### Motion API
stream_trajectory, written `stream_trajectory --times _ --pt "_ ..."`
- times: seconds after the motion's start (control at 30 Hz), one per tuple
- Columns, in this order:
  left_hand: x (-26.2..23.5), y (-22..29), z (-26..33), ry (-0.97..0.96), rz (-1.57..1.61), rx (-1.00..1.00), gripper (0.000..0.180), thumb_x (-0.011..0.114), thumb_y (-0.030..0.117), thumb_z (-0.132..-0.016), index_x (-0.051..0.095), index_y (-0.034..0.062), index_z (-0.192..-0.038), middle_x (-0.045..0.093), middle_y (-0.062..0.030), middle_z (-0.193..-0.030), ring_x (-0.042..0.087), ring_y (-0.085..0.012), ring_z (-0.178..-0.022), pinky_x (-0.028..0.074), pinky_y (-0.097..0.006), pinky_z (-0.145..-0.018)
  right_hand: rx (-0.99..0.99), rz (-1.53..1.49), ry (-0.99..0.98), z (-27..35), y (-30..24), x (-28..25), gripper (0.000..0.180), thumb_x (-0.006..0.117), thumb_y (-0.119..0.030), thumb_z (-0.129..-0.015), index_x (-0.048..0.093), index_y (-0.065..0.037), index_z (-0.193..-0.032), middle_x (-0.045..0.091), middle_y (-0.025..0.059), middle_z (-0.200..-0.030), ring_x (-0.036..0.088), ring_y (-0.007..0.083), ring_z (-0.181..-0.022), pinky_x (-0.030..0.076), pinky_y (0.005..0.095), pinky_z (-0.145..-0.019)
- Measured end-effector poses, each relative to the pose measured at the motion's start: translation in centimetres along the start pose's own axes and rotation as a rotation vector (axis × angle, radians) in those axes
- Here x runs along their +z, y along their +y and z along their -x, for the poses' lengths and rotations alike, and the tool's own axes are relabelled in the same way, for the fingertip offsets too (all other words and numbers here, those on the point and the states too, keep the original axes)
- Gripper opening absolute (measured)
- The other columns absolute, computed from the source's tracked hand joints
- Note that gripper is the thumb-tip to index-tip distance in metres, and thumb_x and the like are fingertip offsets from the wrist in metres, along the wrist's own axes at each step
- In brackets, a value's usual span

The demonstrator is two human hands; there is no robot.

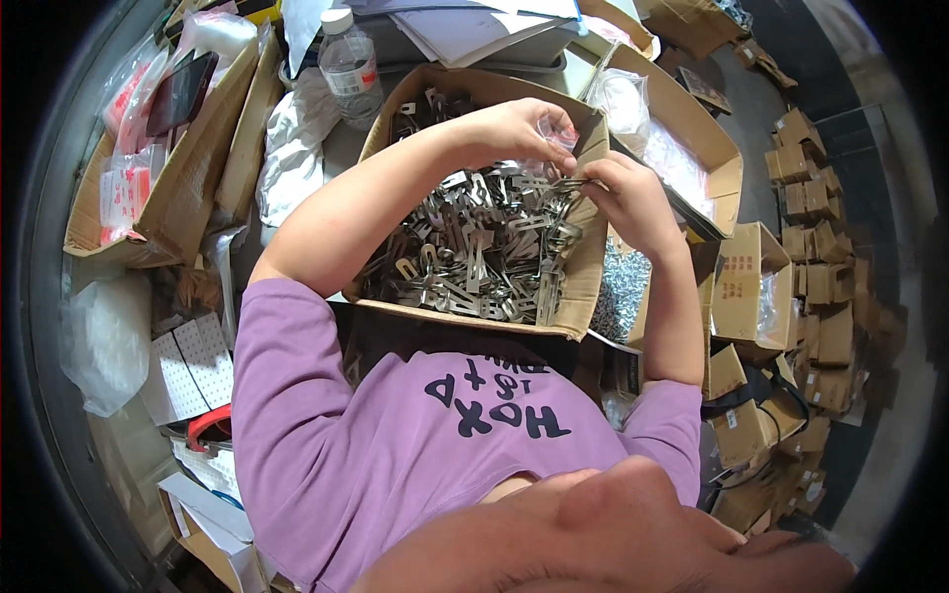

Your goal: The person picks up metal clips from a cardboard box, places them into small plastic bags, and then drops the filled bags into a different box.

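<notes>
A cardboard box [591,262] in front of me holds a deep heap of small flat silvery metal clips [474,247], many with a slot down the middle. Over its far right part, my left hand [519,128] is closed on a small clear zip bag [554,134] with a red line. My right hand [633,198] pinches a few thin metal pieces, which look like the same clips, just below the bag's mouth. The two hands almost meet at the box's right wall. How much the bag holds is hidden by my fingers.
A plastic water bottle [349,69] stands beyond the box's left corner. Small silvery parts [621,292] fill a container at right. An open carton [727,163] holds clear bags. At left, a dark phone [182,94] lies on a carton of bags. Cartons [820,267] stack farther right.
</notes>
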State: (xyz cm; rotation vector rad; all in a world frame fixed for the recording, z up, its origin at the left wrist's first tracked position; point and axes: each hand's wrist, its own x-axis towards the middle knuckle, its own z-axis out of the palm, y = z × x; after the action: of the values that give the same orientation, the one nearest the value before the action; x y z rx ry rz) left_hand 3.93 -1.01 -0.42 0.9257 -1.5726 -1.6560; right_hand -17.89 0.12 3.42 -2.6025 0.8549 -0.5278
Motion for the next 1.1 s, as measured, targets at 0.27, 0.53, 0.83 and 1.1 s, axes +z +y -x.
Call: stream_trajectory --times 0.27,0.53,0.83,1.1 --pt "0.9 -0.2 0.3 -0.077 0.185 -0.104 0.058 0.082 0.018 -0.068 0.051 -0.003 -0.112 0.058 -0.0097 -0.097 0.057 -0.0149 -0.085 0.048 -0.028 -0.071 -0.36 0.322 0.275 0.8 -0.7 0.0 0.014 0.064 -0.007 -0.07 0.065 -0.011 -0.083 0.049 0.0031 -0.065 0.054 0.0198 -0.057 0.044 0.0318 -0.05" --pt "1.6 0.0 0.4 -0.04 0.42 0.102 0.034 0.078 0.004 -0.07 0.053 0.0072 -0.092 0.058 0.0007 -0.08 0.058 -0.0073 -0.075 0.048 -0.022 -0.063 -0.218 -0.265 0.463 1.8 0.4 0.7 0.017 0.069 0.0 -0.075 0.069 -0.005 -0.092 0.051 0.003 -0.064 0.048 0.0136 -0.053 0.038 0.0263 -0.048" --pt "3.4 -0.3 -0.1 0.367 0.028 0.213 0.024 0.071 0.004 -0.078 0.051 0.0018 -0.092 0.06 -0.0036 -0.08 0.06 -0.0095 -0.074 0.051 -0.023 -0.066 0.174 0.023 0.536 1.2 0.0 3.0 0.016 0.068 -0.018 -0.077 0.068 -0.003 -0.072 0.059 0.0102 -0.063 0.059 0.0253 -0.056 0.046 0.0346 -0.051" --pt "4.4 -0.2 0.1 0.438 0.096 0.092 0.019 0.065 0.0 -0.08 0.05 0.0002 -0.092 0.06 -0.0071 -0.079 0.061 -0.0129 -0.069 0.051 -0.026 -0.064 -0.006 0.454 0.631 0.8 -0.5 3.5 0.011 0.066 -0.018 -0.079 0.066 -0.008 -0.085 0.052 0.0044 -0.064 0.057 0.0204 -0.053 0.047 0.0319 -0.049"
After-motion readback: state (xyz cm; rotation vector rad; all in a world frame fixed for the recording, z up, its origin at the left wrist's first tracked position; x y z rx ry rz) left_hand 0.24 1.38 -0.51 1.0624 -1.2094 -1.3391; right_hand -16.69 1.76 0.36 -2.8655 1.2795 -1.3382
